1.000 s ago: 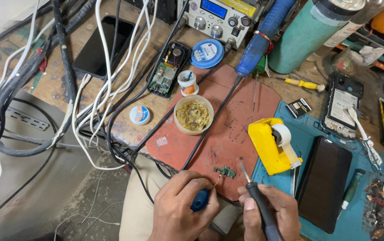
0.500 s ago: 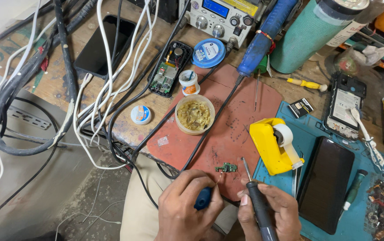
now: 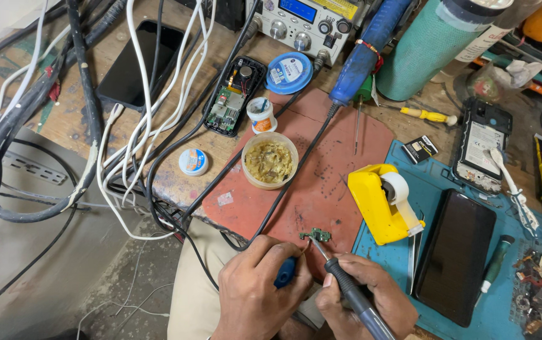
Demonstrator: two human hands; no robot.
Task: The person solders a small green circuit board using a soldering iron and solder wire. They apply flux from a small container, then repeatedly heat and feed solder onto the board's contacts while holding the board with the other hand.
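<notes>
A tiny green circuit board [image 3: 315, 235] lies on the red-brown mat [image 3: 321, 164] near the bench's front edge. My right hand [image 3: 371, 296] grips a dark soldering iron [image 3: 346, 286], its metal tip touching the little board. My left hand [image 3: 255, 286] is closed around a blue-handled tool [image 3: 285, 272] just left of the board, its thin end reaching toward the same spot. Both hands rest at the mat's near edge.
An open tub of yellowish paste [image 3: 269, 161], a yellow tape dispenser [image 3: 384, 201], a black phone [image 3: 455, 255] on the blue mat, an opened phone [image 3: 228, 97], a soldering station [image 3: 302, 25], a blue hot-air handle [image 3: 365, 53] and several cables [image 3: 126, 126] crowd the bench.
The view has drifted slightly. The iron tip has moved in from above the mat onto the small green board, and my left hand has closed in beside it.
</notes>
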